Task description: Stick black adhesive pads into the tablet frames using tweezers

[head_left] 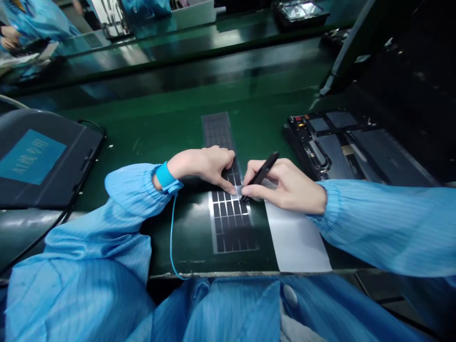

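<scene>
Black grid sheet (218, 132): flat on the green antistatic mat (171, 118), long axis pointing away from you, directly in front of your chest. Rows of dark rectangular cells; a bright silvery outline runs round the near section. Your hands cover its middle.
Left hand (201, 166): half open, fingers loosely curved, not grasping. Fingertips (231, 189) rest on the sheet at its middle.
Right hand (285, 185): closed in a pinch on a black slim tool (262, 173), held between thumb and fingers like a pen. Exact tool type: cannot tell.
Tool tip: down on the sheet, just beside your left fingertips, at a small pale patch.
White strip (295, 242): flat on the mat, just right of the sheet, partly under your right hand, reaching the near bench edge.
Left wrist: blue wrist strap (166, 176), with a thin blue cord (171, 237) dropping toward the bench edge.
Right of work: opened electronic device (302, 137) with black frame and dark internal panels, near your right hand.
Left of work: dark grey folder (71, 142) with a blue label panel.
Clothing: blue striped smock sleeves (374, 223), elastic cuffs.
Far upper left: co-worker's hand (9, 37), blue sleeve (39, 19), separate from yours.
</scene>
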`<state>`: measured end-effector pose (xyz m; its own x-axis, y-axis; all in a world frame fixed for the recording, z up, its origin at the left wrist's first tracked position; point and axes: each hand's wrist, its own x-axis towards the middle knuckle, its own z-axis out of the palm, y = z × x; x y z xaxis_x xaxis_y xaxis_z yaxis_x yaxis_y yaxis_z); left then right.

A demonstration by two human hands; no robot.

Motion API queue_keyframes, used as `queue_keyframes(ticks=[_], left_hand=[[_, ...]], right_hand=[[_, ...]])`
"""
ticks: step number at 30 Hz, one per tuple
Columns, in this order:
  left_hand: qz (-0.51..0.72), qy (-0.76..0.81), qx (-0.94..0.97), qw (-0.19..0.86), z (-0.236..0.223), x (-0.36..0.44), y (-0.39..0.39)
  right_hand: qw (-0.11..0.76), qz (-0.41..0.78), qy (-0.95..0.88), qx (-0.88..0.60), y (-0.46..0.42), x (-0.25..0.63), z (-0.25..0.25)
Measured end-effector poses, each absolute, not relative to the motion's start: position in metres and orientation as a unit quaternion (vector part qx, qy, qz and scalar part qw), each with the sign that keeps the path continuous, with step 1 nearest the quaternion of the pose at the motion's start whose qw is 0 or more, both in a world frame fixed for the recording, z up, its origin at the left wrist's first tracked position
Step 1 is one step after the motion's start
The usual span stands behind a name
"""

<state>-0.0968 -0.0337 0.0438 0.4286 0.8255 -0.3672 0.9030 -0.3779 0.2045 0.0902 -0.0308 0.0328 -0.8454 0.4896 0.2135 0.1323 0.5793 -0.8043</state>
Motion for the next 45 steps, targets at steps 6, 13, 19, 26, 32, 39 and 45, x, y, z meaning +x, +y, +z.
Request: queue_keyframes(ticks=[6,13,19,26,32,39,45], left_hand=[[-0.124,0.559,0.801,0.172,0.045,-0.092,-0.039],[-0.176,0.568,0.775,0.213,0.053,-0.088,-0.038],[-0.167,0.573,0.774,0.210,0.051,-0.089,-0.037],[-0.135,0.576,0.780,0.204,0.048,-0.095,-0.037],[0.122,0.611,0.767,0.156,0.048,-0.059,-0.039],[0.269,0.417,0.863,0.095,0.017,-0.008,-0.049],[0.259,0.390,0.877,0.104,0.006,-0.012,-0.050]], right_hand=[[0.209,0.450,-0.844,-0.204,-0.030,0.090,0.029],[0.207,0.468,-0.831,-0.216,-0.030,0.091,0.030],[0.206,0.481,-0.822,-0.226,-0.032,0.088,0.027],[0.353,0.447,-0.771,-0.284,-0.009,0.126,0.081],[0.282,0.420,-0.750,-0.427,0.025,0.176,0.072],[0.214,0.479,-0.740,-0.422,0.041,0.162,0.037],[0.240,0.421,-0.765,-0.425,0.040,0.163,0.035]])
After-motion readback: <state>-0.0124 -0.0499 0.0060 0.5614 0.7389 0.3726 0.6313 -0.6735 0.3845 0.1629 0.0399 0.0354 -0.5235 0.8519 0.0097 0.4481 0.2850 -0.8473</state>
